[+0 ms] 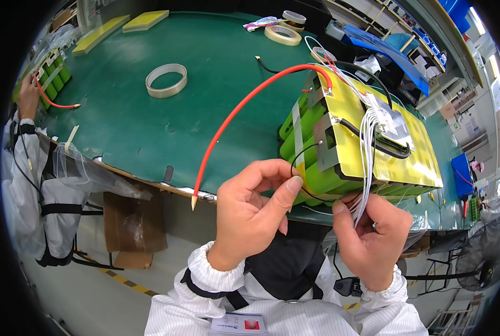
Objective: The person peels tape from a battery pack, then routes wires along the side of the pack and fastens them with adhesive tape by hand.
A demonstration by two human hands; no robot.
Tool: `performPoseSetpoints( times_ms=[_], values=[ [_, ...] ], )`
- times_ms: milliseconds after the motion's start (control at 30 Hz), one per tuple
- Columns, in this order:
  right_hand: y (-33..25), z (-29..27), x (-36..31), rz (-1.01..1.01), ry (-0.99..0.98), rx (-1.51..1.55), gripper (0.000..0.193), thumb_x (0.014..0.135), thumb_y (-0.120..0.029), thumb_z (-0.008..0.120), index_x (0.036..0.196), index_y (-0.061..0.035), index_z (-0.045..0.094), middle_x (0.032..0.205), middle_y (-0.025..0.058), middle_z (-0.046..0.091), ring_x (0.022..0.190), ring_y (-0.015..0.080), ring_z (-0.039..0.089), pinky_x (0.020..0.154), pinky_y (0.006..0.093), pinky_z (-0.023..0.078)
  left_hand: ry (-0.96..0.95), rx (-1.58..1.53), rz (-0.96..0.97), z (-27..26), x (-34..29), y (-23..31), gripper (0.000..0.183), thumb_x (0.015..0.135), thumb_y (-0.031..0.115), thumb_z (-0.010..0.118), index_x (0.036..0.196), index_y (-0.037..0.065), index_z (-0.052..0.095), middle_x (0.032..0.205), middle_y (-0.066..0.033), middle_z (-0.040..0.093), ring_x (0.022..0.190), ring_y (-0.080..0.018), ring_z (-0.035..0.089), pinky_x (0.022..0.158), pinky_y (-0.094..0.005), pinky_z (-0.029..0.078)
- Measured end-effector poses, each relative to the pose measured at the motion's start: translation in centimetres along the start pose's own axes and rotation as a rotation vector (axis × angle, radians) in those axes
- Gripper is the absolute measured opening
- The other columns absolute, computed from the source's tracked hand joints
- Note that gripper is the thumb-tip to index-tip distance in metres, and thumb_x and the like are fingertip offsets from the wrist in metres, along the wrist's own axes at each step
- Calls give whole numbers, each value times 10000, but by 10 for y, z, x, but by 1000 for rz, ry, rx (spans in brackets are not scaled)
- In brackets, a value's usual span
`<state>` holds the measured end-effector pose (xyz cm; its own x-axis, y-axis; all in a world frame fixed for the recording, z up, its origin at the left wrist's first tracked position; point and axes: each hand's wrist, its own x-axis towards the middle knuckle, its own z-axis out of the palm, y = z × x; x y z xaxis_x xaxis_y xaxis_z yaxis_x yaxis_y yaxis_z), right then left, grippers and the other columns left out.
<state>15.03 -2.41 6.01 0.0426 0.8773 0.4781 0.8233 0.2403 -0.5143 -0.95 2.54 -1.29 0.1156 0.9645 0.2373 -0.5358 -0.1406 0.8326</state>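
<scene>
A battery pack of green cells (325, 182) with yellow boards (415, 168) stands at the table's near edge, right of centre. My left hand (247, 207) is closed in a pinch on a thin black wire (298, 154), which curves down from a metal tab (327, 147) on the pack. At the pack's lower front edge, my right hand (376, 238) is closed round a bundle of white wires (366, 148); its fingertips are partly hidden. The black wire runs on toward that hand. A thick red cable (219, 137) arches from the pack's top, its bare tip hanging past the table edge.
On the green table (115, 123) lies a tape roll (166, 80), with more tape rolls (283, 35) at the back. Yellow boards (145, 21) lie far left. Another person's hand (28, 98) touches a second green pack (54, 75). A fan (487, 252) stands at right.
</scene>
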Motion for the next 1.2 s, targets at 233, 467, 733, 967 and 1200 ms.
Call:
performPoseSetpoints(
  times_ms=[233, 467, 733, 967, 1200],
  values=[
    [3, 5, -2, -170, 99, -121, 119, 711, -33, 784, 751, -23, 672, 549, 34, 539, 386, 140, 445, 391, 289, 336, 17, 79, 84, -2, -2, -2, 155, 902, -13, 733, 1041, -51, 677, 969, -57, 589, 836, -74, 596, 468, -201, 510],
    [7, 7, -3, -185, 136, -121, 131, 701, -32, 803, 761, -25, 686, 540, 25, 524, 382, 137, 424, 395, 288, 325, 57, 207, 3, -3, -4, -5, 269, 826, 37, 828, 1020, -13, 648, 926, -42, 602, 711, -59, 583, 524, -198, 534],
    [7, 7, -2, -128, 88, -94, 143, 721, -33, 839, 769, -27, 705, 551, 9, 547, 393, 83, 412, 410, 249, 308, 30, 381, 166, -4, -3, -9, 301, 799, -1, 844, 983, -35, 608, 910, -57, 603, 691, -69, 607, 518, -197, 537],
    [8, 5, -8, -88, 111, -64, 151, 726, -22, 829, 746, -5, 680, 541, 19, 553, 398, 84, 416, 420, 246, 315, 24, 436, 268, -3, -7, -15, 293, 786, 52, 868, 963, -14, 644, 931, -69, 624, 676, -65, 597, 508, -195, 523],
    [7, 2, -6, -135, 78, -86, 139, 751, -28, 814, 752, 3, 678, 545, 37, 558, 403, 93, 429, 427, 255, 328, 48, 435, 312, -2, -5, -17, 278, 777, 63, 877, 927, -18, 656, 905, -71, 635, 643, -71, 602, 503, -197, 517]
  ],
)
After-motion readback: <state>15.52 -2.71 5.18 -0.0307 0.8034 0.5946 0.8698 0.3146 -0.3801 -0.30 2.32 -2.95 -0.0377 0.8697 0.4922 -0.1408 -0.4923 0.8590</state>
